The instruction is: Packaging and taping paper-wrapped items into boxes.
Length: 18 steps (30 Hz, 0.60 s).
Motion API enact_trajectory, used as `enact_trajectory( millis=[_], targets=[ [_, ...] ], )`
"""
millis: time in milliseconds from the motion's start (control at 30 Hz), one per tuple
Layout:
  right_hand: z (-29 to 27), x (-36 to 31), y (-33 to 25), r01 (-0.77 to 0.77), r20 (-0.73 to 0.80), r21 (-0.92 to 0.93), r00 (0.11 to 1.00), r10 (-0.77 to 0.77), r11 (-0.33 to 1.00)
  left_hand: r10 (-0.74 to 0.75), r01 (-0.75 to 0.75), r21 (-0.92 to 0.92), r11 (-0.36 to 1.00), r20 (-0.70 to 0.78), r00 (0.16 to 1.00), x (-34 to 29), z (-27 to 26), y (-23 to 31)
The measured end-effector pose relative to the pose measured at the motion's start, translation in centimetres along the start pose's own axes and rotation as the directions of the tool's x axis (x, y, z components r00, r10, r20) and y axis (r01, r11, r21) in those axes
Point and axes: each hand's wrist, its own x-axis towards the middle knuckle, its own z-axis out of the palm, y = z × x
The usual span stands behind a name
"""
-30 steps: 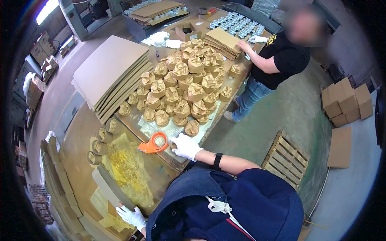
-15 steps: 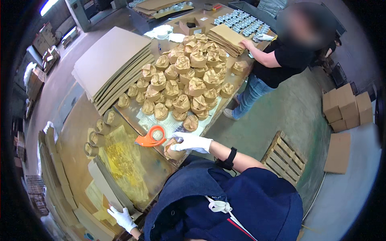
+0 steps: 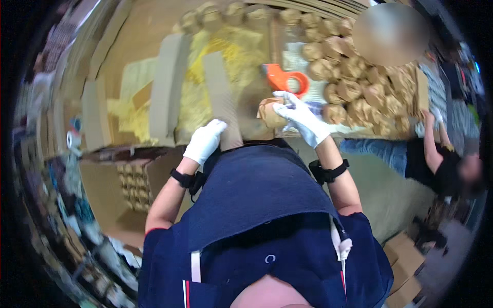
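My left hand [image 3: 205, 139], in a white glove, is closed on the near end of a grey-brown corrugated cardboard strip [image 3: 222, 90] that lies slanting over the yellow-stained tabletop. To its right, my gloved right hand [image 3: 304, 119] grips a short round bundle wrapped in crumpled brown paper [image 3: 269, 114] at the table's near edge, thumb and fingers around its side. What is inside the paper is hidden. Just beyond that bundle lies an orange tape dispenser [image 3: 277, 78], with its roll ring toward the right.
Many paper-wrapped bundles [image 3: 352, 90] crowd the table's right side. More cardboard strips [image 3: 167, 92] are stacked left of my left hand. Several rolled cardboard rings [image 3: 233, 13] stand at the back. Below left, an open carton [image 3: 105, 197] holds wrapped bundles. A co-worker [image 3: 426, 154] stands at the far right.
My view has turned left and down. My left hand has come from the cardboard stack toward the middle, now with a strip in it. My right hand still holds the wrapped bundle.
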Motion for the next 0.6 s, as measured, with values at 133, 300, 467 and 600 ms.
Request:
enact_trajectory(
  millis=[133, 300, 467, 600],
  targets=[
    [3.4, 3.4, -1.0, -0.055, 0.182, -0.068, 0.981, 0.066, 0.996, 0.012, -0.006, -0.081, 0.997, 0.069, 0.998, -2.5, -0.4, 0.8],
    [9.4, 9.8, 1.1, -0.097, 0.402, 0.080, 0.914, 0.056, 0.992, 0.065, -0.065, 0.003, 0.998, -0.078, 0.995, -2.9, 1.8, 0.2],
    [11.4, 12.4, 2.2, 0.146, 0.052, -0.636, 0.988, -0.147, 0.758, 0.158, -0.117, 0.131, 0.985, -0.375, 0.913, -1.6, 0.0, -1.0],
    [11.4, 15.6, 2.6, 0.238, -0.090, -0.792, 0.865, -0.494, 0.561, 0.282, -0.107, 0.346, 0.932, -0.511, 0.812, 3.9, -2.9, -2.1]
  ],
)
